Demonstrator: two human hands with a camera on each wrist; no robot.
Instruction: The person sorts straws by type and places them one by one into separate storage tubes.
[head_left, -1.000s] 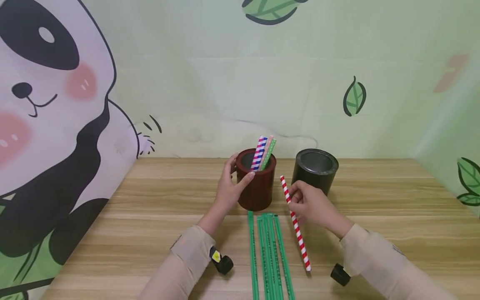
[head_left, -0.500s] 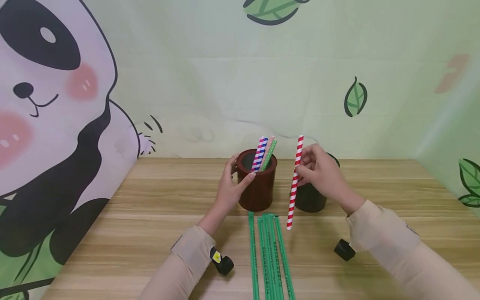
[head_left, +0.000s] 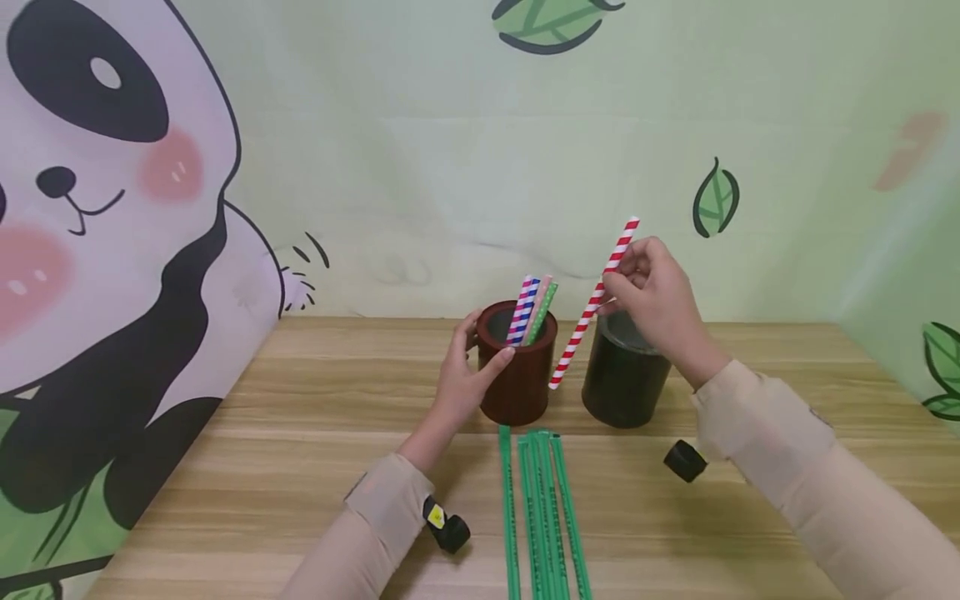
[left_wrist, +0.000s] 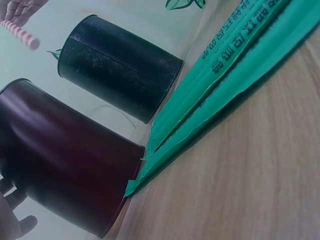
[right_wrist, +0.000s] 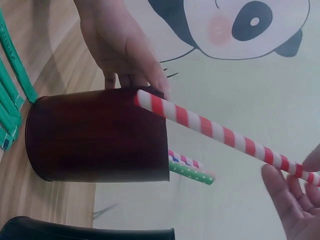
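Note:
My right hand (head_left: pixel 651 292) pinches a red-and-white striped paper straw (head_left: pixel 581 333) near its upper part. The straw is tilted in the air, its lower end just right of a reddish-brown cup (head_left: pixel 516 383). My left hand (head_left: pixel 467 367) grips that cup by its left side, thumb at the front of the rim. Inside it stand several patterned straws (head_left: pixel 531 312), striped and dotted. A black cup (head_left: pixel 626 383) stands to the right, below my right hand, which hides part of its rim. In the right wrist view the striped straw (right_wrist: pixel 215 130) passes in front of the brown cup.
Several long green paper-wrapped sticks (head_left: pixel 543 517) with dark printing lie on the wooden table (head_left: pixel 300 467) in front of the cups. A wall cloth (head_left: pixel 420 167) with a panda and leaves hangs behind the table.
My right hand has lifted the striped straw up from low over the table, and its lower end has swung left toward the brown cup. The left hand has stayed on the cup.

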